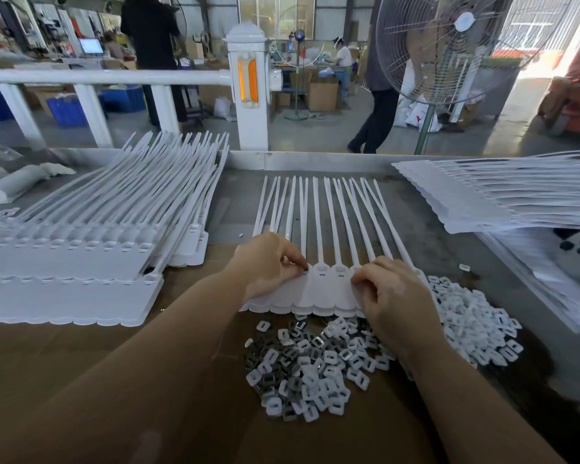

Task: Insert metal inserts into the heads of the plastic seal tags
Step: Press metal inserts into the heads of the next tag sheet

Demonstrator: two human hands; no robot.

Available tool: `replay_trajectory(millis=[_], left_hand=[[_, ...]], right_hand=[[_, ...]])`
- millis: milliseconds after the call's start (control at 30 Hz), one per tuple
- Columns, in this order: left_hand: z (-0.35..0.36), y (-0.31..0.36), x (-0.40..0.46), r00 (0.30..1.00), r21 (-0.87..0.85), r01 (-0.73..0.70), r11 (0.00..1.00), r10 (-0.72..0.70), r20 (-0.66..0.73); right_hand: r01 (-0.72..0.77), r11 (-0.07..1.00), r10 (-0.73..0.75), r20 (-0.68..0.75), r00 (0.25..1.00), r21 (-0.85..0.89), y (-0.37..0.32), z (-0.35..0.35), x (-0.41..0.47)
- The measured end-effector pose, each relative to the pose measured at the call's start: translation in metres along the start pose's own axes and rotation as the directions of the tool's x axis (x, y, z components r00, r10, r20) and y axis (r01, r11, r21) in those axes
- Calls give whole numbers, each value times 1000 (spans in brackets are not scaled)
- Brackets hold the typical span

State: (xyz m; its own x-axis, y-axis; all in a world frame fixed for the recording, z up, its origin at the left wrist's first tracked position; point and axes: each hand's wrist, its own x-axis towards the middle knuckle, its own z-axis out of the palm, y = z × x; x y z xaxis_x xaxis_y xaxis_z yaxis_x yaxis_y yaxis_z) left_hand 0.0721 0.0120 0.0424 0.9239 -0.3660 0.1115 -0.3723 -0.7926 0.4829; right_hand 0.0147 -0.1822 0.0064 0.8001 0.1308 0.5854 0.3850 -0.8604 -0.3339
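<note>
brown cardboard (81, 380) covered the bench, with the inserts (315, 363) heaped within reach. both hands, left hand (268, 262) and right hand (387, 289), pinched at heads of the seal tags (325, 286), apparently seating inserts.

The worktop (416, 209) carries brown cardboard (98, 356) at its near edge. A strip of seal tags (318, 289) lies mid-worktop, inserts (315, 370) heaped nearer. Tag stacks (81, 262) sit left, more (499, 199) right.

Beyond the bench I saw a white railing (104, 77), its post (250, 88) bearing an orange reflector (247, 82), and a pedestal fan (449, 45) at right.
</note>
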Motion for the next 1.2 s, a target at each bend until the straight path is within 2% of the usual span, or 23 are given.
replay_trajectory(millis=[133,367,567,900,1067,1200], left_hand=[[0,2,3,999,77,-4,997,2,35],[2,3,9,999,64,36,997,-38,29],[2,-3,6,993,-206,111,972,-119,-26],[-2,-5,6,980,-401,181,898,-197,2],[-1,-3,4,958,-531,257,807,-286,29],[-2,-2,2,949,-564,288,774,-312,57]], right_hand=[[5,1000,-5,6,1000,-4,0,0,0],[-2,1000,2,8,1000,-15,0,0,0],[-3,1000,3,11,1000,-10,0,-1,0],[-4,1000,4,18,1000,-6,1,-1,0],[-6,1000,6,15,1000,-4,0,0,0],[-8,1000,8,13,1000,-6,0,-1,0]])
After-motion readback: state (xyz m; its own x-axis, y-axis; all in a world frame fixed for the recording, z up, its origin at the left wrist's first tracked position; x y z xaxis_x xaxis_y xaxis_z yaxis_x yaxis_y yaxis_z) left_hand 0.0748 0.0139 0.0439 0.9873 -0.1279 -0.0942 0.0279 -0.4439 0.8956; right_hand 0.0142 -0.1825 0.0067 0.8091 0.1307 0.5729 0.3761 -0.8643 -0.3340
